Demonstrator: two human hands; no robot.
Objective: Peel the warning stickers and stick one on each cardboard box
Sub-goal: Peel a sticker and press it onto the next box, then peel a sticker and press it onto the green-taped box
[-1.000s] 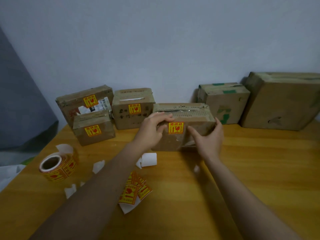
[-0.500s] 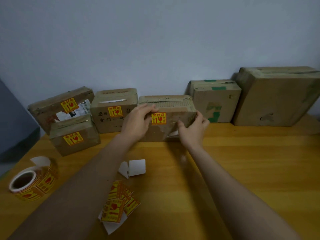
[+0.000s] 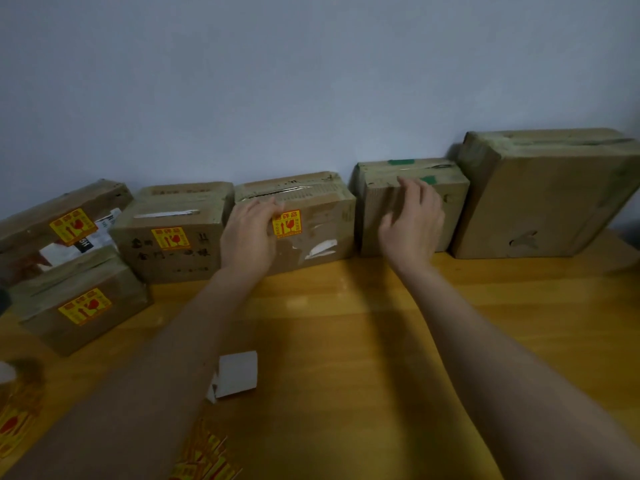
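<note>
far left, against the wall [image 3: 311,81]: a tilted cardboard box [image 3: 62,216] with a yellow warning sticker [image 3: 72,226] and a white shipping label [image 3: 100,235] on its front. just in front of it, a smaller box [image 3: 81,306], also stickered [image 3: 85,306]. at the very left edge, blurred, a sticker roll [image 3: 15,403] on the wooden table [image 3: 346,323].

next along, a box with black handwriting [image 3: 173,233], wearing its own sticker [image 3: 170,238]. on the table nearer the camera, a white backing scrap [image 3: 237,374]; below it, at the bottom edge, a loose strip of yellow stickers [image 3: 204,462], partly cut off.

centre: the middle box [image 3: 304,220], touching the handwritten one, with a sticker [image 3: 286,223] on its front face. left hand [image 3: 251,230] resting on that box's upper front edge, fingers curled over it beside the sticker, gripping the box.

right of it: a box with green tape patches [image 3: 415,206], no sticker visible on its front. right hand [image 3: 412,220] laid against that front face, fingers spread and straight, tips at the top edge, holding nothing.

far right: the largest box [image 3: 547,195], leaning, front bare apart from a torn patch.
</note>
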